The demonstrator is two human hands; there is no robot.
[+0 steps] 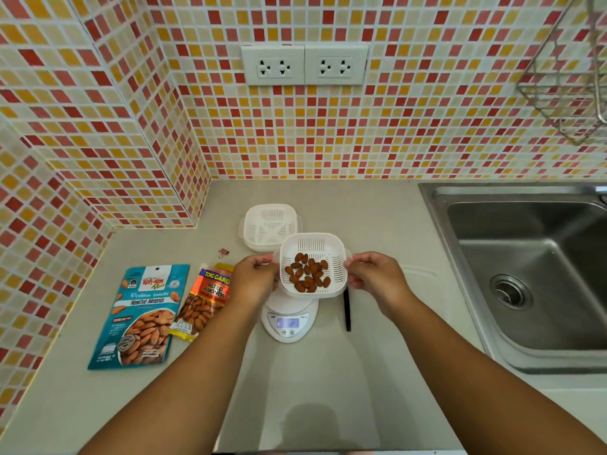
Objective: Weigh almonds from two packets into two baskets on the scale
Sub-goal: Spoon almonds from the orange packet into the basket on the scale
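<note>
Teal packet (139, 315) of roasted almonds lies flat on the beige counter (328, 389) at far left; just right of it, touching or slightly overlapping its edge, an orange packet (203, 302) of salted almonds, tilted, w/ its top corner hidden behind the left hand (254, 279); small red binder clip (223, 253) sits on the counter above the packets. Left hand pinches the left rim of a white slotted basket (313, 262), fingers curled on the edge; basket holds a loose heap of almonds (308, 272) and sits over the white scale (289, 318), approx on its platform, tho contact can't be told; scale display is lit, digits unreadable. Behind it, a second white basket (270, 226) rests inside a clear tray, no nuts in it. Right hand (374, 274) pinches the basket's right rim the same way; a thin black strip (347, 310) lies on the counter just right of the scale; steel sink (525, 274) at far right.
</note>
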